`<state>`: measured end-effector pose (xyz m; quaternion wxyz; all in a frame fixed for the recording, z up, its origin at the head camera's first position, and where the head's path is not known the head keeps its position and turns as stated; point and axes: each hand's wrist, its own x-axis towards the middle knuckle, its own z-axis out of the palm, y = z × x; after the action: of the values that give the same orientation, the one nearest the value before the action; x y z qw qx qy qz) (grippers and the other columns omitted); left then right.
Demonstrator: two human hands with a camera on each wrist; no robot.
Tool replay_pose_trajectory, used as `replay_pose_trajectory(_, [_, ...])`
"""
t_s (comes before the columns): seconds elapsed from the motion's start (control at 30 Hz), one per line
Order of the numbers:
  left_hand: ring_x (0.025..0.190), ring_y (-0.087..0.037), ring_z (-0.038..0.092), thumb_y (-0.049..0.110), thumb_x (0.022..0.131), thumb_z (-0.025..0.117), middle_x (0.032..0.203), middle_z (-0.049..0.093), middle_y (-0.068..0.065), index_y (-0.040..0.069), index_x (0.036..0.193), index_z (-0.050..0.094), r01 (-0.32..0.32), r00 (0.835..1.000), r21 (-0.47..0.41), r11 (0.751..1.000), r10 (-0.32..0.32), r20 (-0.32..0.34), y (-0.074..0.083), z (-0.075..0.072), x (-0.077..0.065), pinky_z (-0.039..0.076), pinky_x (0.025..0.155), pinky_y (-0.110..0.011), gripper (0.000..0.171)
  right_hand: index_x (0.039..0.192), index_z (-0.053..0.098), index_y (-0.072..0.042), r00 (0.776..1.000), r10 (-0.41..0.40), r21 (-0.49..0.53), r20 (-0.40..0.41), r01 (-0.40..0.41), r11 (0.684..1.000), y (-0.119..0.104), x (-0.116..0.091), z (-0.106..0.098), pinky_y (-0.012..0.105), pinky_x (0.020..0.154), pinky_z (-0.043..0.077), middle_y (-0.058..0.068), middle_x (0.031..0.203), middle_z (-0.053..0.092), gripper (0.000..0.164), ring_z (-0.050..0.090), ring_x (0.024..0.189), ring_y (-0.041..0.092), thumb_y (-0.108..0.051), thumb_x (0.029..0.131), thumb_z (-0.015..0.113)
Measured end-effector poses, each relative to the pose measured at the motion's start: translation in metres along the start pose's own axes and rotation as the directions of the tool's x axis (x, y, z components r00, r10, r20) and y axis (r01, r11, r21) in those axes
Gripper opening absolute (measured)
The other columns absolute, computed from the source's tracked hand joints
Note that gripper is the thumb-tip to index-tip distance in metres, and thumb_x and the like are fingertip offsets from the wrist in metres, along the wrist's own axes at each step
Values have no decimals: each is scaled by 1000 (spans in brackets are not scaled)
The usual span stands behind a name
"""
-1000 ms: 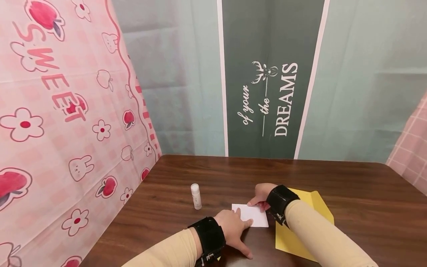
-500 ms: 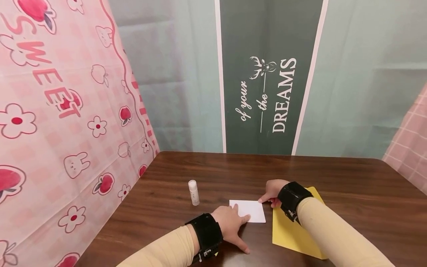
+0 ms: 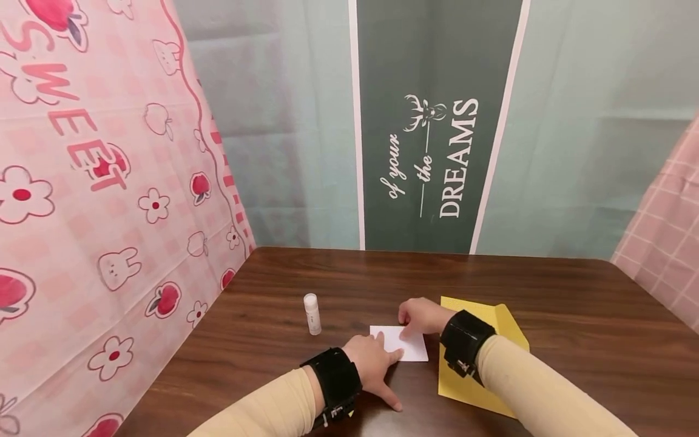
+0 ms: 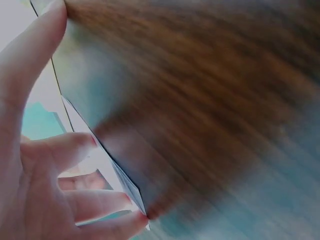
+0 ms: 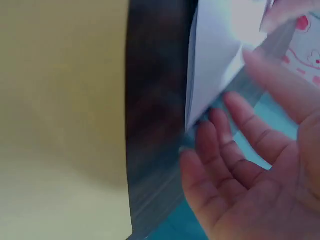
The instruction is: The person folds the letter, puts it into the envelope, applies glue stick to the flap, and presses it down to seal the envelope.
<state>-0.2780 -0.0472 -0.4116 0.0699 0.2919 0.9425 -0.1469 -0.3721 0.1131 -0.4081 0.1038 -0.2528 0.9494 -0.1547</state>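
A small folded white paper (image 3: 413, 348) lies on the table between my hands; its layered edge shows in the right wrist view. My left hand (image 3: 370, 363) rests on its left side with fingers spread and the thumb reaching to the near right. At the far edge, my right hand (image 3: 425, 318) has its thumb on the paper's top face. In the right wrist view, that thumb is blurred and the other fingers (image 5: 212, 150) curve loosely beyond the edge. Beneath my right wrist lies a yellow sheet (image 3: 455, 370) with an angled flap, partly hidden by the arm.
A white capped tube (image 3: 312, 315) stands upright to the left, beyond my left hand. The brown wooden table (image 3: 338, 267) meets a green hanging cloth (image 3: 295, 152) behind it. A pink patterned cloth (image 3: 125, 218) hangs along the left side.
My right hand slid right along the paper's far edge to its corner, then came back left to the middle. My left hand stays on the paper. The head view shifts slightly.
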Motion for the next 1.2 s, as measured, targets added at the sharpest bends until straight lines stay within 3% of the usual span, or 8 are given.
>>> replay_pose_trajectory(0.17, [109, -19, 51, 84, 58, 56, 130, 50, -8, 44, 136, 43, 38, 999, 7, 999, -38, -28, 4, 1, -4, 43, 83, -40, 89, 79, 61, -8, 999, 43, 32, 34, -44, 999, -10, 5, 6, 29, 63, 43, 2, 67, 51, 27, 47, 65, 17, -15, 67, 84])
replay_pose_trajectory(0.27, [115, -25, 49, 83, 58, 58, 135, 46, -9, 43, 136, 43, 75, 997, -31, 997, -76, -27, 5, 2, -7, 43, 84, -43, 89, 75, 62, -8, 998, 46, 22, 41, -47, 999, -14, 4, 6, 29, 61, 43, 1, 65, 51, 24, 47, 63, 17, -15, 67, 83])
replay_pose_trajectory(0.47, [115, -35, 51, 82, 52, 63, 142, 39, -15, 23, 141, 40, 175, 983, -91, 980, -179, -37, 12, 1, -8, 48, 76, -42, 109, 73, 60, -8, 999, 25, 37, 34, -27, 999, -11, -2, 4, 28, 60, 42, 1, 65, 51, 18, 47, 63, 16, -8, 72, 78])
replay_pose_trajectory(0.57, [115, -34, 51, 82, 51, 64, 143, 37, -16, 16, 142, 38, 213, 977, -116, 970, -215, -2, 13, 1, -7, 51, 73, -40, 115, 74, 61, -7, 1000, 17, 71, 9, -18, 997, -4, -7, 1, 28, 59, 43, 1, 66, 52, 14, 48, 63, 16, -4, 77, 74])
replay_pose_trajectory(0.83, [125, -41, 40, 75, 61, 65, 143, 35, -20, 9, 139, 41, 199, 976, -234, 952, -172, 131, 8, 3, -6, 45, 89, -45, 105, 79, 62, -6, 999, 9, 207, -41, -1, 978, 22, -21, -14, 28, 58, 42, 1, 70, 54, 9, 48, 65, 15, -6, 80, 71])
replay_pose_trajectory(1.03, [127, -41, 37, 73, 65, 64, 145, 32, -20, 8, 141, 39, 187, 974, -235, 954, -149, 171, 6, 1, -4, 41, 94, -44, 103, 85, 63, -1, 997, 20, 336, -77, 7, 942, 42, -36, -23, 28, 58, 42, 2, 72, 55, 8, 49, 65, 14, -7, 83, 68])
replay_pose_trajectory(1.2, [129, -40, 35, 74, 66, 62, 146, 30, -19, 10, 142, 38, 180, 974, -231, 956, -141, 177, 5, 2, -5, 42, 93, -42, 102, 92, 62, 3, 993, 84, 433, -81, -41, 900, 58, -53, -31, 31, 62, 48, 4, 76, 57, 14, 54, 68, 16, -9, 85, 66])
